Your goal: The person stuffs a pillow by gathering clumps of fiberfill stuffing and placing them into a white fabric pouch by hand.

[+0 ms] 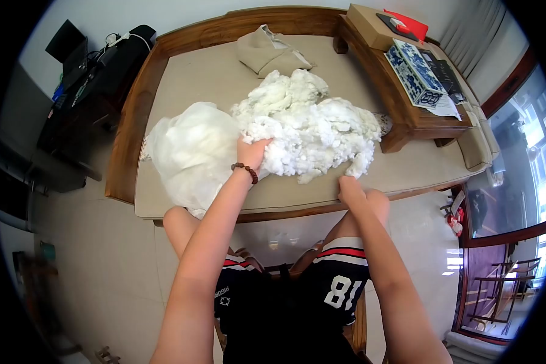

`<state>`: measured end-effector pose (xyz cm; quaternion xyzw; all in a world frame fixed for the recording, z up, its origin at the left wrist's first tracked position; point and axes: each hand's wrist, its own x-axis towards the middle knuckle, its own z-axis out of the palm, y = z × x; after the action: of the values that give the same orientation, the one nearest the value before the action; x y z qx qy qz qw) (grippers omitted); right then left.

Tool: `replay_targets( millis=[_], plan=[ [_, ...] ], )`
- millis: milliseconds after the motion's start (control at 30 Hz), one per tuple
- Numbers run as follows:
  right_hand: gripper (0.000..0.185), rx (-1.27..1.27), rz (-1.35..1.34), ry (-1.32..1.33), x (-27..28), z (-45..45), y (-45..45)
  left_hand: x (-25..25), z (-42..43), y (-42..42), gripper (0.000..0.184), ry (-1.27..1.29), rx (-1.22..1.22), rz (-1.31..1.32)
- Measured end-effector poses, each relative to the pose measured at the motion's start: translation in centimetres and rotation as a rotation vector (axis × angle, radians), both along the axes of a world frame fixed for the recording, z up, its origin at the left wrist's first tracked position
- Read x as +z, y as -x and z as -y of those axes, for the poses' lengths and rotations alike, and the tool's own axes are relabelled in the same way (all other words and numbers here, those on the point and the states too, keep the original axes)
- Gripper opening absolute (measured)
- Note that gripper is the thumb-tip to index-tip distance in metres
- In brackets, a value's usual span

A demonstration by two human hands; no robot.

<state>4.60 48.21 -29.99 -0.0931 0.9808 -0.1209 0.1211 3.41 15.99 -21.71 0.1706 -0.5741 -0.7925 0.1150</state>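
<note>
A big loose heap of white fibre stuffing (312,130) lies clumped on the beige daybed cushion (194,70). My left hand (255,153), with a brown bead bracelet on the wrist, is closed on the heap's left edge, its fingertips partly hidden in the fluff. Lower right, my right hand (350,189) is closed in a fist round a tuft pulled out at the heap's front edge. Left of the heap sits a thin, see-through white bag (194,155) bulging with more stuffing, close beside my left hand. Behind the heap lies a crumpled beige fabric cover (270,51).
A low wooden table (400,118) on the daybed's right carries a blue-and-white patterned box (414,73), a cardboard box (373,27) and a red packet. The daybed's wooden frame (130,121) rises at left. A dark desk (94,91) with a laptop stands beyond it.
</note>
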Motion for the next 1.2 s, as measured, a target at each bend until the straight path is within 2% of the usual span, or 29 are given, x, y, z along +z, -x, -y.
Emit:
replay_targets(
  millis=[67,133,200,233,300,333,400,433,500,533,600,700,767,800,867,933,967,1033,1067,1100,1133,1167,1200],
  plan=[
    [0.01,-0.003,-0.002,0.079,-0.8,-0.3,0.1,-0.1,-0.5,-0.3,0.044,-0.009,0.012,-0.013],
    [0.009,-0.004,-0.008,0.155,0.7,0.5,0.1,-0.2,-1.0,-0.2,0.044,-0.001,0.009,-0.028],
    [0.012,-0.035,-0.135,0.493,2.5,2.5,-0.7,0.0,-1.1,-0.5,0.043,0.007,0.01,-0.032],
    [0.012,-0.036,-0.129,0.492,3.2,3.2,-1.0,0.7,-1.2,-1.0,0.043,-0.03,-0.008,-0.042],
    [0.01,-0.137,-0.04,0.913,4.2,4.6,-1.4,0.9,-1.7,-1.6,0.043,-0.063,-0.033,-0.047],
    [0.01,-0.139,-0.041,0.918,4.2,5.6,-1.4,0.4,-2.0,-2.3,0.043,-0.081,-0.034,-0.048],
    [0.015,-0.337,-0.02,1.346,4.4,7.2,-1.5,-0.3,-2.7,-3.8,0.043,-0.092,-0.06,-0.066],
    [0.015,-0.338,-0.016,1.349,4.8,7.5,-1.3,-0.7,-2.9,-4.4,0.043,-0.088,-0.059,-0.063],
    [0.019,-0.32,-0.415,1.197,6.4,8.1,-0.6,-1.8,-2.9,-5.6,0.038,-0.096,-0.163,-0.041],
    [0.019,-0.319,-0.407,1.198,8.0,8.3,-0.3,-3.2,-2.4,-5.9,0.04,0.026,-0.203,-0.03],
    [0.02,-0.095,-0.889,0.949,11.0,8.4,0.7,-2.6,-1.7,-6.9,0.04,0.122,-0.242,-0.066],
    [0.022,-0.031,-0.74,0.894,11.8,8.4,2.8,-2.7,-0.7,-7.6,0.042,0.287,-0.326,-0.14],
    [0.024,0.013,-0.659,0.814,9.4,8.8,4.1,-3.0,-0.2,-7.6,0.043,0.362,-0.356,-0.18],
    [0.026,0.054,-0.573,0.732,7.9,9.3,4.7,-3.3,-0.1,-7.6,0.043,0.431,-0.323,-0.186],
    [0.029,0.111,-0.582,0.688,5.0,10.5,5.0,-3.6,-0.5,-7.8,0.044,0.502,-0.283,-0.186],
    [0.035,0.155,-0.518,0.632,4.0,11.6,4.0,-3.8,-1.5,-8.0,0.051,0.692,-0.137,-0.079],
    [0.035,0.159,-0.511,0.634,3.8,12.2,3.2,-5.3,-1.7,-7.6,0.051,0.691,-0.134,-0.072],
    [0.038,0.131,-0.444,0.621,3.7,13.1,1.6,-9.4,-2.0,-6.5,0.056,0.909,-0.017,-0.098],
    [0.038,0.129,-0.437,0.617,3.8,13.2,1.0,-10.6,-2.1,-6.1,0.055,0.877,-0.029,-0.093],
    [0.046,0.156,-0.374,0.647,4.1,13.3,0.4,-10.8,-2.7,-5.7,0.055,0.871,-0.036,-0.086],
    [0.054,0.182,-0.313,0.677,4.3,13.3,-0.1,-10.9,-3.5,-5.1,0.052,0.567,-0.01,-0.066],
    [0.054,0.174,-0.311,0.673,4.3,13.2,-0.5,-10.9,-4.2,-4.5,0.049,0.264,0.016,-0.047],
    [0.065,0.22,-0.28,0.714,4.4,13.1,-0.6,-8.4,-4.8,-4.4,0.045,0.026,-0.048,-0.032]
  ],
)
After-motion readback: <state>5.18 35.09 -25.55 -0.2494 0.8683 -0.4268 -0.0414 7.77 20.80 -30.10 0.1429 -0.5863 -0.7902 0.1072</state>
